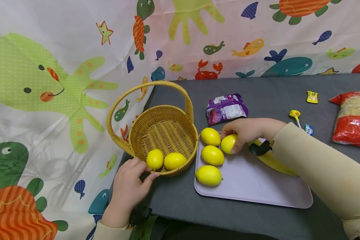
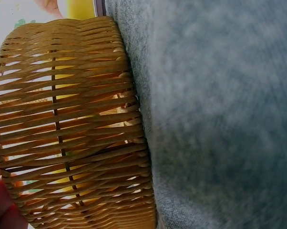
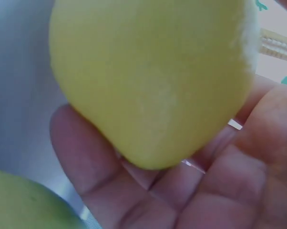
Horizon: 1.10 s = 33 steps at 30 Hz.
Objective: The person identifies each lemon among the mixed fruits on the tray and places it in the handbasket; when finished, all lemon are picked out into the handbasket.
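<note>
My right hand (image 1: 248, 130) grips a lemon (image 1: 228, 144) over the left part of a pale lilac tray (image 1: 255, 181). The right wrist view shows fingers curled around that lemon (image 3: 153, 81). Three more lemons lie along the tray's left side, the nearest (image 1: 209, 175) at the front. A banana (image 1: 276, 163) lies partly hidden under my right forearm. On the left, my left hand (image 1: 129, 186) holds the near rim of a wicker basket (image 1: 162, 130), thumb and fingers at its edge. Inside it, two lemons, one of them (image 1: 175, 161) beside the other, rest near the front.
A purple snack packet (image 1: 226, 108) lies behind the tray. Farther right are a yellow candy (image 1: 312, 97), a lollipop (image 1: 295, 114), a blue-wrapped candy (image 1: 309, 129) and a red bag (image 1: 354, 120). A patterned curtain (image 1: 180, 60) borders the grey table at the back and left.
</note>
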Motion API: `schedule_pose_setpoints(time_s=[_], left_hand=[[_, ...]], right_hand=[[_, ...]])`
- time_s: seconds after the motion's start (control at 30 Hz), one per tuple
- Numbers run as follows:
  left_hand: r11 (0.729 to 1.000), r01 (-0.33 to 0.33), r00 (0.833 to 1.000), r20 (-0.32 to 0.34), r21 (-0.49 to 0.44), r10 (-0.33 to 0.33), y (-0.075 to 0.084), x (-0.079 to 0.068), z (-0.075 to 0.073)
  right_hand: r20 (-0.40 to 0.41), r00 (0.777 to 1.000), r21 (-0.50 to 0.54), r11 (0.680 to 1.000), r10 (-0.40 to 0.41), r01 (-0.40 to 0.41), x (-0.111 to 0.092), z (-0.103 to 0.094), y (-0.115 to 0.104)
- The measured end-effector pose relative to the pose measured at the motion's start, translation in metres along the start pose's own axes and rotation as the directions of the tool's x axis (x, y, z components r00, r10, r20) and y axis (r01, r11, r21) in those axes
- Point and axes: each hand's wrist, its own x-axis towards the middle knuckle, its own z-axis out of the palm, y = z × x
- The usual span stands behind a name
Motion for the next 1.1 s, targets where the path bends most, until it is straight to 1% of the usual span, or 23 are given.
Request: schedule_pose_setpoints(time_s=[0.13, 0.23, 0.3, 0.47, 0.63, 0.73, 0.9, 1.0, 1.1], left_hand=[[1.000, 0.005, 1.000, 0.002, 0.001, -0.005, -0.001, -0.001, 0.000], [1.000, 0.006, 1.000, -0.001, 0.005, -0.006, -0.001, -0.001, 0.000], [1.000, 0.005, 1.000, -0.003, 0.007, -0.005, -0.002, -0.001, 0.000], [1.000, 0.003, 1.000, -0.007, 0.009, -0.003, -0.002, -0.001, 0.000], [1.000, 0.007, 1.000, -0.008, 0.004, -0.007, -0.001, -0.001, 0.001], [1.000, 0.007, 1.000, -0.013, 0.001, -0.007, -0.001, -0.001, 0.001], [1.000, 0.008, 1.000, -0.012, 0.001, -0.008, -0.001, -0.001, 0.002], [1.000, 0.011, 1.000, -0.006, 0.008, -0.011, -0.001, -0.001, 0.002], [1.000, 0.005, 1.000, -0.009, 0.012, -0.005, -0.001, -0.001, 0.002]], right_hand=[[0.003, 1.000, 0.108, 0.994, -0.024, 0.023, -0.005, -0.008, -0.005], [-0.011, 0.998, 0.198, 0.978, -0.062, 0.063, -0.007, -0.012, -0.012], [-0.031, 0.996, 0.239, 0.967, -0.086, 0.091, -0.006, -0.012, -0.018], [-0.103, 0.983, 0.303, 0.936, -0.153, 0.177, 0.007, -0.003, -0.044], [-0.169, 0.968, 0.345, 0.908, -0.187, 0.236, 0.028, 0.012, -0.076], [-0.201, 0.961, 0.328, 0.912, -0.189, 0.248, 0.044, 0.021, -0.091], [-0.261, 0.947, 0.212, 0.946, -0.187, 0.246, 0.071, 0.034, -0.110], [-0.264, 0.942, 0.128, 0.961, -0.205, 0.245, 0.085, 0.040, -0.118], [-0.250, 0.944, 0.059, 0.970, -0.215, 0.237, 0.096, 0.046, -0.124]])
